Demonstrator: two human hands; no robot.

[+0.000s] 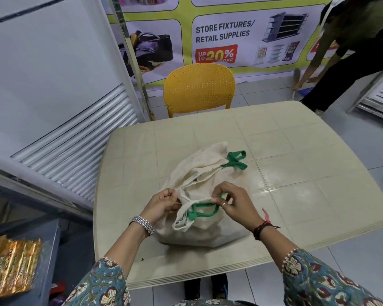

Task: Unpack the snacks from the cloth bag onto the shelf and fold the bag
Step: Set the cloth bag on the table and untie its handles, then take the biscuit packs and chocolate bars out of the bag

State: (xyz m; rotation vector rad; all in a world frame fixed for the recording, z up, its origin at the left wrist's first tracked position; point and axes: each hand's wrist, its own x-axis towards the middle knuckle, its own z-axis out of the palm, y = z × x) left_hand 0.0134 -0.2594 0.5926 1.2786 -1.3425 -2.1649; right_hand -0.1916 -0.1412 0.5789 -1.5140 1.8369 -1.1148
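So, progress check, going left to right. Way down at my left there's a stack of gold foil snack packets (10,263) sitting on a grey shelf (51,246). Could be that's where some snacks have already landed, but honestly I can't say whether they came out of this bag or were there anyway.

My left hand (161,204) is pinched shut on the left side of the cloth bag's (208,173) rim, thumb and fingers closed on the cream fabric. The bag itself sits on the cream desk (296,162), near my edge of it, slumped and lumpy. It looks bulgy at the bottom, so my guess is there's something inside, though I can't actually see any contents from here. One green handle (236,161) flops out at the far side, the other green handle (202,210) loops right under my hands.

My right hand (234,202) is closed on the rim too, fingertips gripping the fabric edge just where that near handle joins. Both hands are pulling the mouth apart, basically.

So where am I? Early, I'd say. The bag is only being opened, nothing is in my hands but cloth, and the folding hasn't started at all. Left to do: reach in, carry snacks over to the shelf, empty it, then flatten and fold.

Past the desk there's a yellow chair (199,87).
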